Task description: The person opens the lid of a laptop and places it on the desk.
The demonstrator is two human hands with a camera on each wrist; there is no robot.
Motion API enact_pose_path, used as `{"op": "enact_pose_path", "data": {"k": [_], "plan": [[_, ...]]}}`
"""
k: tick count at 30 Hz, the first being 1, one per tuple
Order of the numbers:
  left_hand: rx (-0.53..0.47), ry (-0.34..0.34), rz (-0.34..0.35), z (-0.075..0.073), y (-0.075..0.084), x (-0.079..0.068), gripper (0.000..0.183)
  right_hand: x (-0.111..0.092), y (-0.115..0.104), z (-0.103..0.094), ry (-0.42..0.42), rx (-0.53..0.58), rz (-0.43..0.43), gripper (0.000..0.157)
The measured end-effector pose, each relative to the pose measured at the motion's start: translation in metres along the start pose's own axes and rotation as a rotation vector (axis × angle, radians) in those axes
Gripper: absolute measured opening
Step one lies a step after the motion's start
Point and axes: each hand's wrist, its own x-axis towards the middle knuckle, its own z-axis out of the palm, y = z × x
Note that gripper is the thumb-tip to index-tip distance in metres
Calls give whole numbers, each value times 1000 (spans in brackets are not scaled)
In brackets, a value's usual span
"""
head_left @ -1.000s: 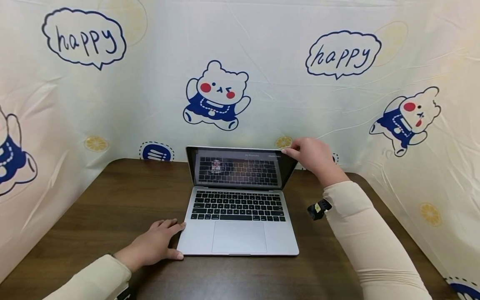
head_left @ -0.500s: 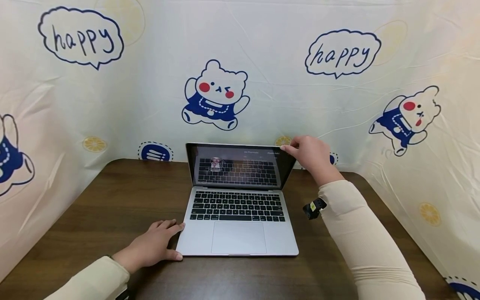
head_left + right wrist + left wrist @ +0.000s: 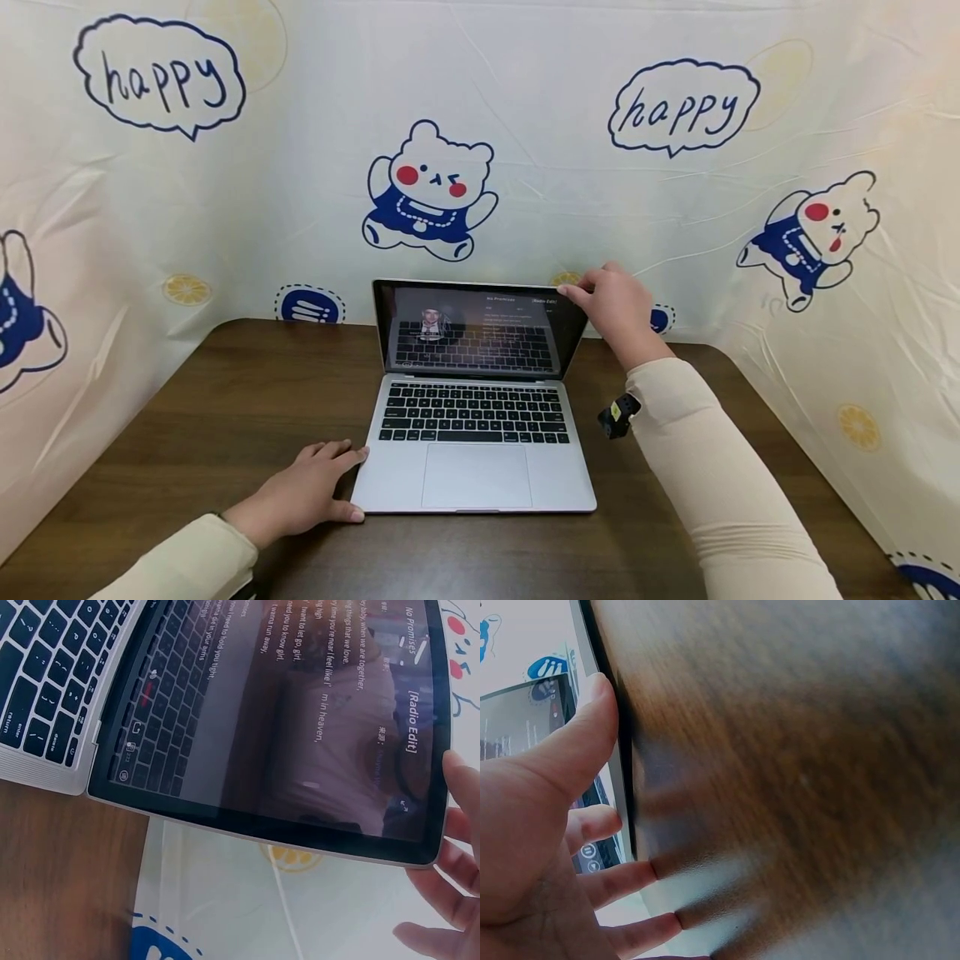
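A silver laptop (image 3: 555,479) with black keys rests on the table, its lid (image 3: 517,333) raised. Song lyrics titled "No Promises [Radio Edit]" show on the screen (image 3: 330,712) in the right wrist view, along with a keyboard reflection. My right hand (image 3: 621,312) pinches the lid's top right corner between thumb and fingers; in its wrist view the hand (image 3: 459,874) is partly cut off. Beside the base, my left hand (image 3: 300,492) touches the left edge with thumb and index finger. In the left wrist view that hand (image 3: 525,825) has its fingers spread, several reaching the tabletop.
A dark brown wooden table (image 3: 225,400) carries the laptop. Behind and along both sides hangs a pale curtain (image 3: 555,208) printed with bears, lemon slices and "happy" bubbles. A small black device (image 3: 618,415) is strapped at the right wrist.
The lid has tilted further back and its top edge stands higher. My right hand has moved with it, slightly up and left. The left hand stays at the base's left edge.
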Motion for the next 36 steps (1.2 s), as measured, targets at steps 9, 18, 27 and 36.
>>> {"op": "enact_pose_path", "data": {"k": [9, 18, 27, 36], "plan": [[7, 10, 16, -1, 0, -1, 86, 6, 1, 0, -51, 29, 28, 45], [-5, -1, 0, -3, 2, -1, 87, 11, 0, -3, -86, 62, 51, 46], [-7, -1, -9, 1, 0, 0, 87, 19, 0, -1, -90, 76, 59, 46], [1, -2, -10, 1, 0, 1, 88, 26, -2, -1, -110, 89, 67, 41]]}}
